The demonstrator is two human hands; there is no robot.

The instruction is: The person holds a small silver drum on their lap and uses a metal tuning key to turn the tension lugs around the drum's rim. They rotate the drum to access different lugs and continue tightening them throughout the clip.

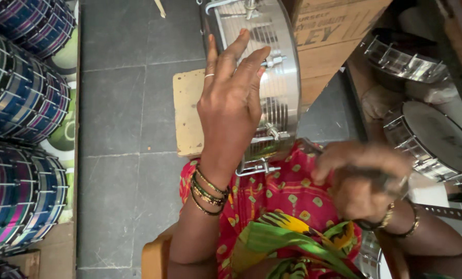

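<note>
Steadying the steel drum with my left hand, I lay my fingers flat and spread across its shiny shell, palm pressing rather than clenching; nothing is enclosed in that hand, it just rests on the metal. The drum stands on its edge on a pale wooden board on the grey stone floor, at about twelve o'clock from my lap, its lower rim coming down to my red patterned cloth. My right hand is at about three o'clock, blurred by motion; it looks curled around something small and dark, but I cannot tell what it grips or how firmly.

As for progress, I judge the drum is well on: the tension rods and lugs already sit along the shell, and a bracket shows at the bottom rim. Whether every rod is tightened, the picture does not show. Finished-looking steel drums lie at two to three o'clock beside a cardboard box, and striped coloured drums are stacked at nine o'clock.
</note>
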